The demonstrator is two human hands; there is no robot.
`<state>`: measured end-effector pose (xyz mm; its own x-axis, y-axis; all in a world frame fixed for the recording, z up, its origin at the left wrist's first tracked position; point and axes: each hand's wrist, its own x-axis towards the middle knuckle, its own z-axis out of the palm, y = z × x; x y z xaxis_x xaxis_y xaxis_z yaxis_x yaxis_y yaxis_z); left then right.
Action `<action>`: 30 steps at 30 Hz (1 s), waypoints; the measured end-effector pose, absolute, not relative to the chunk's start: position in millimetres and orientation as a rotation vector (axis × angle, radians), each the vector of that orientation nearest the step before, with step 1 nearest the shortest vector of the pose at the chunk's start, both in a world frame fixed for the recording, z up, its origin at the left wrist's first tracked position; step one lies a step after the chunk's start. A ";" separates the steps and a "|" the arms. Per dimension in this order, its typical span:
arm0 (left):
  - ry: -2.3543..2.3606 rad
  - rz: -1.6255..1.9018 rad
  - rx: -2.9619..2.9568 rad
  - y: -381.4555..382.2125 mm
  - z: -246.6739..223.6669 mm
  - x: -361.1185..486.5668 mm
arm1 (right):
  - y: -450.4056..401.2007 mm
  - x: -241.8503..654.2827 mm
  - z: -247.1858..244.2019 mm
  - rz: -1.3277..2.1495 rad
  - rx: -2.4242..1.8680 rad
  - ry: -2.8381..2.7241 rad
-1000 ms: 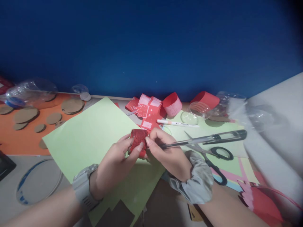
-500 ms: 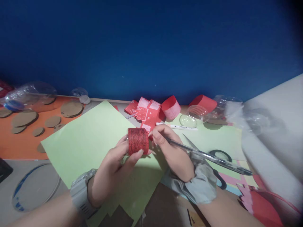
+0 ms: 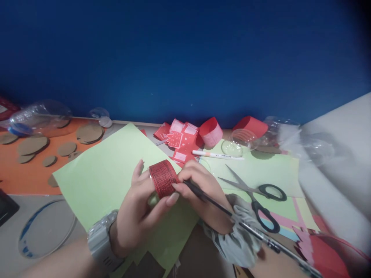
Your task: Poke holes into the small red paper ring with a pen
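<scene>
My left hand point(image 3: 137, 208), with a grey watch on the wrist, holds a short red cylinder point(image 3: 164, 177) covered in dark crossing lines. Its thumb stretches along the near side, and the fingers behind the cylinder are partly hidden. My right hand point(image 3: 204, 191), a grey-blue scrunchie at the wrist, pinches a long black and clear pen point(image 3: 214, 204) that slants down to the right. The fingertips of this hand touch the cylinder's right edge; the pen's tip is hidden there. Beneath both hands lies a light green sheet point(image 3: 104, 166).
Black-handled scissors point(image 3: 252, 193) lie partly open at right, near a white marker point(image 3: 217, 155). Red and pink paper pieces point(image 3: 185, 141) and a pink-red paper ring point(image 3: 211, 132) sit at the back. Cardboard discs point(image 3: 89, 133) and a plastic bottle point(image 3: 40, 116) are at left.
The cylinder has tilted and moved slightly down and left. My right hand has come down against its edge, and the pen now slants more steeply. More of the scissors shows.
</scene>
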<state>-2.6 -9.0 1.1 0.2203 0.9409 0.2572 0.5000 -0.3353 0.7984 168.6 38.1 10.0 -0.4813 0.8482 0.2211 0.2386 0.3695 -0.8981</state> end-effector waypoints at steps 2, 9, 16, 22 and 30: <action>1.355 1.024 1.898 -10.7 0.7 -2.8 | 37.1 168.7 10.6 1.080 -0.893 -1.958; 1.404 0.982 1.839 -9.1 5.2 0.6 | 36.4 168.9 13.0 1.129 -0.966 -1.946; 1.304 0.932 1.926 -8.2 3.4 5.3 | 38.3 169.9 12.9 1.220 -1.003 -1.834; 1.365 0.888 2.046 -13.1 5.0 4.8 | 39.7 169.9 14.2 1.374 -1.015 -1.690; 1.459 1.037 1.991 -9.4 -1.1 -1.0 | 37.1 167.6 13.5 1.070 -1.025 -1.829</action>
